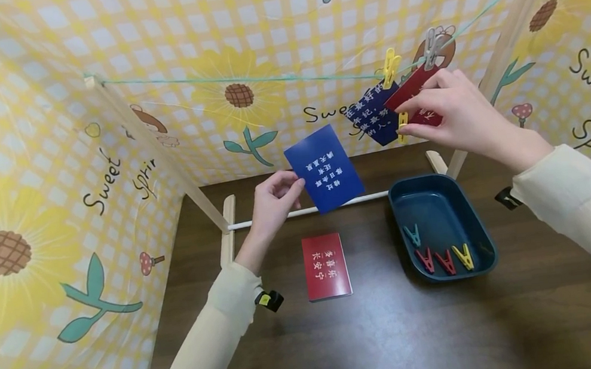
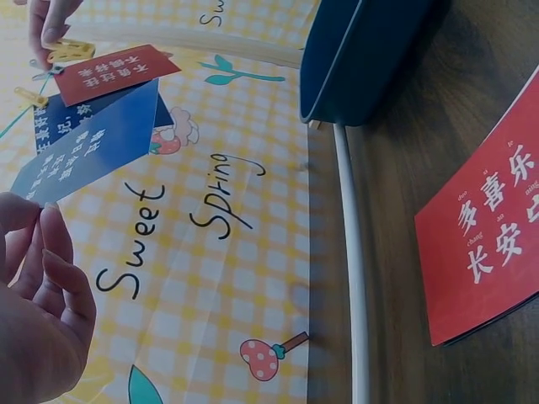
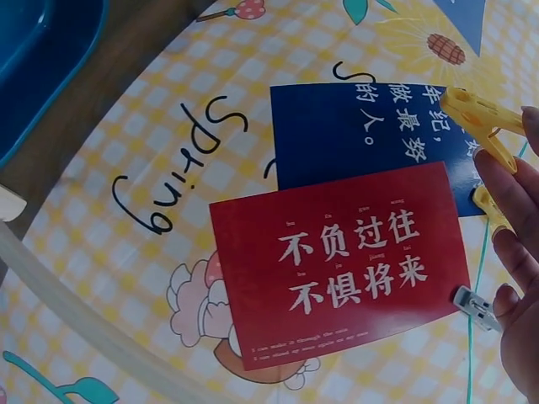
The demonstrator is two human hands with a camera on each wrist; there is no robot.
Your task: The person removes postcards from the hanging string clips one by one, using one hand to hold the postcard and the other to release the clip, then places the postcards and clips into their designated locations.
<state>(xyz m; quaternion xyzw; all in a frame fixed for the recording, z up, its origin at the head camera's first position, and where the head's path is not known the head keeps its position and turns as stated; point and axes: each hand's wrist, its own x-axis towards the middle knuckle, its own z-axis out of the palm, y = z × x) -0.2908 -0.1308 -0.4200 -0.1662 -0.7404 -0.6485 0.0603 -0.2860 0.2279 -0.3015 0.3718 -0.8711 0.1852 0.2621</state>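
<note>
My left hand (image 1: pixel 275 201) pinches a blue card (image 1: pixel 324 169) with white writing by its edge, left of the hanging cards. Between thumb and fingers my right hand (image 1: pixel 452 111) holds a yellow clothespin (image 3: pixel 482 122), in front of the cards on the line. A green string (image 1: pixel 263 79) runs between two wooden posts. From it hang a dark blue card (image 1: pixel 375 117) under another yellow clothespin (image 1: pixel 390 67) and a red card (image 3: pixel 337 269) under a grey clothespin (image 1: pixel 430 49). In the head view the right hand covers part of the red card.
A dark teal tray (image 1: pixel 438 181) at the right holds several clothespins, among them a yellow one (image 1: pixel 463 257). A stack of cards with a red top card (image 1: pixel 327 265) lies on the brown table (image 1: pixel 388 343). A white rod (image 1: pixel 256 221) joins the feet of the wooden posts (image 1: pixel 157 154).
</note>
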